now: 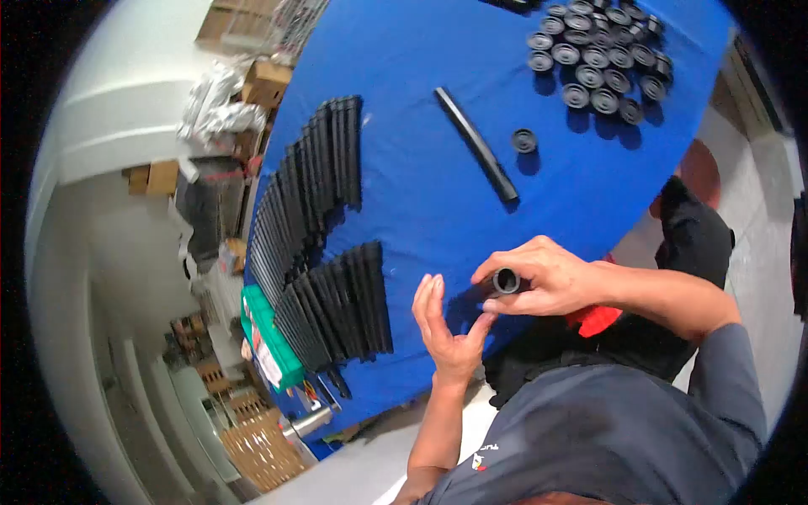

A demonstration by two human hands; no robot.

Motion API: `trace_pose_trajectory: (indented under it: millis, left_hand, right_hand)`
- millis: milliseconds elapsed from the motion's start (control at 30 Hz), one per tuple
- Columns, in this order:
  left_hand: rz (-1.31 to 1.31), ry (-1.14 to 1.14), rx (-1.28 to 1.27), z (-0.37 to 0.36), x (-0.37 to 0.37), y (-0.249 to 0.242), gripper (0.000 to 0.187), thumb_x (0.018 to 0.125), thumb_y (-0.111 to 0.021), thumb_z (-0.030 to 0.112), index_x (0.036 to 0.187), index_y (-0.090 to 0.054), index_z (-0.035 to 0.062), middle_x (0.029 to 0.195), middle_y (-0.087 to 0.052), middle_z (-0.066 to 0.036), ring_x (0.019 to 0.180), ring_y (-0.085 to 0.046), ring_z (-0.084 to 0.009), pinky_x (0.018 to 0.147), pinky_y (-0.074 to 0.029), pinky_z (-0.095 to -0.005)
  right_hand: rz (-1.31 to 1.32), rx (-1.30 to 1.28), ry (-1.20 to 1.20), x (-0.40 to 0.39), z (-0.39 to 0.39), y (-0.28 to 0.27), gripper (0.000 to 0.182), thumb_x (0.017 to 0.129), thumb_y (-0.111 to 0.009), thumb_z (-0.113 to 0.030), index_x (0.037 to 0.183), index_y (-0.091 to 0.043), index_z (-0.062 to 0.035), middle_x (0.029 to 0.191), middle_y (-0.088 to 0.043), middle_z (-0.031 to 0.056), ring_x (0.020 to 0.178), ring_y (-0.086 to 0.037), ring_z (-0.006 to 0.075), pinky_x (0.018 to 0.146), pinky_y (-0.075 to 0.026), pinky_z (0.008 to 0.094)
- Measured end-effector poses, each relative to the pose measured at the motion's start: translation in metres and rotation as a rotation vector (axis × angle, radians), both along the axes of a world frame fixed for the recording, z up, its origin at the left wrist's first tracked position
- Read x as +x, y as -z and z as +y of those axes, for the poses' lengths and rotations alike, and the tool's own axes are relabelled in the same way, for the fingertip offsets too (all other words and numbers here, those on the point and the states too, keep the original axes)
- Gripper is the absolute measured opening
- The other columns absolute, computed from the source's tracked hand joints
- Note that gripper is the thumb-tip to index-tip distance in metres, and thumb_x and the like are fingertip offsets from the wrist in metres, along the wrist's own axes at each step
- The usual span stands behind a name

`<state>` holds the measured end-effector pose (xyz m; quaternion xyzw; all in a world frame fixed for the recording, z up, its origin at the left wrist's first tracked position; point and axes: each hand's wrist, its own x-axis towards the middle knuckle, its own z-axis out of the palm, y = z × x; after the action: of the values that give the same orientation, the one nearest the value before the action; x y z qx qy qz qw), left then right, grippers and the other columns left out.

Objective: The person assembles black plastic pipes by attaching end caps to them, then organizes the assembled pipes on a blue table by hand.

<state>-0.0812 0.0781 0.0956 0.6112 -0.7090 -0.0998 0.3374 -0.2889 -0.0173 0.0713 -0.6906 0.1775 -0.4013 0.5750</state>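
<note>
My right hand point(551, 278) is closed around a black tube point(506, 280), whose round open end points up toward me. Just left of it, my left hand point(450, 337) is open, fingers extended and thumb apart, with nothing in it. The thumb comes close to the right hand's fingertips. Farther up the blue cloth, another black tube point(475, 145) lies alone at a slant. Beside that one rests a single round black cap point(523, 140) with a ringed top.
Many black caps point(596, 56) are grouped at the table's far right. Rows of black tubes point(337, 311) lie along the left side of the blue tablecloth point(404, 50). A green box point(273, 341) sits at the left edge, and cardboard boxes point(261, 446) stand beyond.
</note>
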Motion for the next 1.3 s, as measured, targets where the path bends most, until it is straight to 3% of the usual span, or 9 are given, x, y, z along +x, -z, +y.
trace_pose_trajectory:
  millis: [233, 333, 467, 700, 833, 900, 1100, 1200, 1300]
  left_hand:
    - [0.409, 0.038, 0.237, 0.004, 0.011, 0.022, 0.041, 0.085, -0.079, 0.009, 0.118, -0.055, 0.0014, 0.114, -0.063, -0.009, 0.106, -0.063, -0.0179, 0.097, -0.050, -0.0326]
    - [0.357, 0.036, 0.263, 0.003, 0.009, 0.014, 0.042, 0.079, -0.072, -0.009, 0.117, -0.056, -0.0015, 0.115, -0.067, -0.017, 0.106, -0.068, -0.0255, 0.096, -0.053, -0.0378]
    - [0.310, 0.074, 0.208, -0.003, 0.007, 0.012, 0.038, 0.080, -0.075, -0.003, 0.115, -0.060, -0.0002, 0.114, -0.067, -0.017, 0.099, -0.068, -0.0260, 0.093, -0.054, -0.0365]
    - [0.052, 0.189, 0.196, -0.002, 0.023, 0.005, 0.039, 0.099, -0.065, 0.017, 0.130, -0.057, -0.0053, 0.122, -0.059, -0.013, 0.107, -0.060, -0.0209, 0.096, -0.048, -0.0352]
    - [0.275, 0.120, 0.312, 0.002, 0.020, 0.008, 0.041, 0.105, -0.055, 0.019, 0.138, -0.052, -0.0056, 0.127, -0.061, -0.014, 0.116, -0.061, -0.0230, 0.103, -0.047, -0.0372]
    - [0.353, 0.097, 0.325, 0.003, 0.020, 0.015, 0.041, 0.102, -0.060, 0.015, 0.137, -0.052, -0.0047, 0.127, -0.062, -0.014, 0.116, -0.062, -0.0229, 0.104, -0.047, -0.0373]
    - [0.410, -0.024, 0.421, 0.005, 0.019, 0.027, 0.041, 0.090, -0.073, 0.001, 0.127, -0.056, -0.0024, 0.123, -0.062, -0.011, 0.112, -0.062, -0.0196, 0.098, -0.051, -0.0345]
    - [0.373, -0.035, 0.405, 0.001, 0.019, 0.028, 0.035, 0.087, -0.074, -0.001, 0.119, -0.059, -0.0016, 0.115, -0.062, -0.008, 0.107, -0.063, -0.0174, 0.093, -0.052, -0.0326]
    - [0.303, 0.027, 0.325, -0.006, 0.015, 0.023, 0.030, 0.088, -0.074, 0.000, 0.114, -0.060, -0.0014, 0.110, -0.061, -0.007, 0.103, -0.063, -0.0174, 0.092, -0.052, -0.0320]
  right_hand:
    - [0.005, 0.013, -0.098, -0.006, -0.003, 0.004, 0.039, 0.090, -0.076, -0.028, 0.117, -0.062, -0.0031, 0.081, -0.070, 0.0132, 0.066, -0.070, 0.0274, 0.059, -0.054, 0.0355]
    - [-0.017, 0.084, -0.091, -0.005, -0.002, -0.001, 0.043, 0.088, -0.072, -0.029, 0.118, -0.061, 0.0001, 0.078, -0.069, 0.0191, 0.074, -0.070, 0.0360, 0.066, -0.054, 0.0430]
    - [-0.027, 0.015, -0.062, -0.003, -0.009, 0.003, 0.049, 0.085, -0.073, -0.022, 0.127, -0.060, -0.0008, 0.082, -0.070, 0.0203, 0.075, -0.071, 0.0359, 0.068, -0.055, 0.0438]
    - [-0.047, 0.175, -0.182, -0.006, -0.012, -0.006, 0.038, 0.085, -0.073, -0.022, 0.113, -0.065, 0.0020, 0.079, -0.069, 0.0176, 0.072, -0.070, 0.0337, 0.065, -0.054, 0.0437]
    - [-0.017, 0.122, -0.084, -0.004, -0.011, 0.003, 0.031, 0.086, -0.073, -0.024, 0.103, -0.066, 0.0021, 0.076, -0.069, 0.0173, 0.069, -0.070, 0.0328, 0.062, -0.052, 0.0427]
    - [0.029, 0.069, -0.017, -0.003, -0.011, 0.009, 0.030, 0.086, -0.074, -0.021, 0.106, -0.067, 0.0008, 0.075, -0.069, 0.0152, 0.065, -0.070, 0.0274, 0.060, -0.052, 0.0384]
    - [0.142, 0.145, 0.069, -0.007, -0.011, 0.008, 0.037, 0.082, -0.073, -0.034, 0.079, -0.066, 0.0025, 0.070, -0.066, 0.0227, 0.068, -0.067, 0.0413, 0.062, -0.051, 0.0479]
    - [0.144, 0.136, 0.099, -0.007, -0.010, 0.009, 0.040, 0.081, -0.075, -0.036, 0.075, -0.065, 0.0027, 0.069, -0.065, 0.0231, 0.067, -0.067, 0.0418, 0.062, -0.051, 0.0481]
    - [0.228, 0.125, 0.061, -0.008, -0.013, 0.008, 0.044, 0.081, -0.076, -0.040, 0.087, -0.068, 0.0025, 0.070, -0.067, 0.0204, 0.069, -0.068, 0.0402, 0.063, -0.052, 0.0477]
